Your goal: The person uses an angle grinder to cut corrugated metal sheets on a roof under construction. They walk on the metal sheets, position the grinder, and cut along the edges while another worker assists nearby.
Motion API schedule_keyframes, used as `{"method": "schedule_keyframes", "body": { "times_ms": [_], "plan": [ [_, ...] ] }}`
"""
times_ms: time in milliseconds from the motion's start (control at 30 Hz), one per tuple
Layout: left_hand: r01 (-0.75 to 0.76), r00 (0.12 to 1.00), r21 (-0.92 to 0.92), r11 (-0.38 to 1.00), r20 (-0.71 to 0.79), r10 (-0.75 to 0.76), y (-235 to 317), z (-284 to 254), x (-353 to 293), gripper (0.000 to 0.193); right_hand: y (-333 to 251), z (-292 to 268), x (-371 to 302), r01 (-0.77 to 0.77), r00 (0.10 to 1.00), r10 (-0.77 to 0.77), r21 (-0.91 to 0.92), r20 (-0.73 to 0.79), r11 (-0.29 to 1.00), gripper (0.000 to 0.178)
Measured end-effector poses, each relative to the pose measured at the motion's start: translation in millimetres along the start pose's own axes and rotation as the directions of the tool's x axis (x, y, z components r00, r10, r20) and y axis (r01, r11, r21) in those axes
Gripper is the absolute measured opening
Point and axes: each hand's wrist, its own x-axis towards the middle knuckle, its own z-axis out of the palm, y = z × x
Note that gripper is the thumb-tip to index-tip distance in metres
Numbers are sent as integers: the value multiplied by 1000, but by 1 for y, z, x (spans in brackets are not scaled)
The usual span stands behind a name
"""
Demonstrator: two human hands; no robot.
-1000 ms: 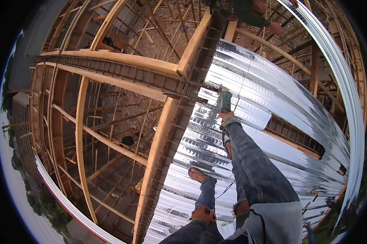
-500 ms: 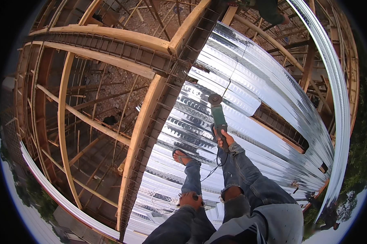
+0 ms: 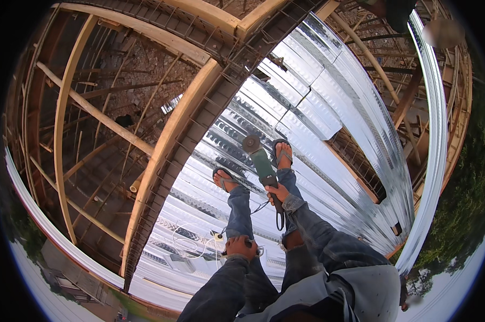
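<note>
My right hand is wrapped round the rear grip of a green angle grinder. Its round disc points away from me, above the ribbed, shiny metal decking sheets and apart from the dark slit across them. A dark cord loops below the grip. My left hand rests at my left knee with fingers curled; a dark bit shows beside them, too small to name. Both feet, in sandals, stand on the decking, the left foot left of the grinder and the right foot right of it.
A rebar-filled beam trench with timber edging borders the decking. Left of it, open framing with poles drops to rubble below. A rectangular opening with rebar lies at right. White cable is coiled near my left leg. Another person is at the far right.
The grinder has moved left and toward me, away from the dark slit in the decking. My right foot, hidden before, now shows beside it. The whole view has shifted.
</note>
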Motion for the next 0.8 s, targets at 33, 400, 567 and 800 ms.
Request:
{"method": "schedule_keyframes", "body": {
  "times_ms": [33,400,567,800],
  "plan": [
    [-18,1000,-25,1000,-14,17,-2,0,-2,33,-7,4,2,51,991,-75,-196,-115,979,48],
    [-211,977,-662,719,-127,171,67,-12,122,42,-146,-7,40,2,761,-643,-991,-86,135,91],
    [-75,976,-997,5,-72,204,184,58,299,79,-181,-37,56,47,721,-688,-996,86,-75,89],
    [-98,986,-979,-178,-71,-151,247,100,402,68,-152,-108,106,34,578,-792,-975,197,-217,82]
  ]
}}
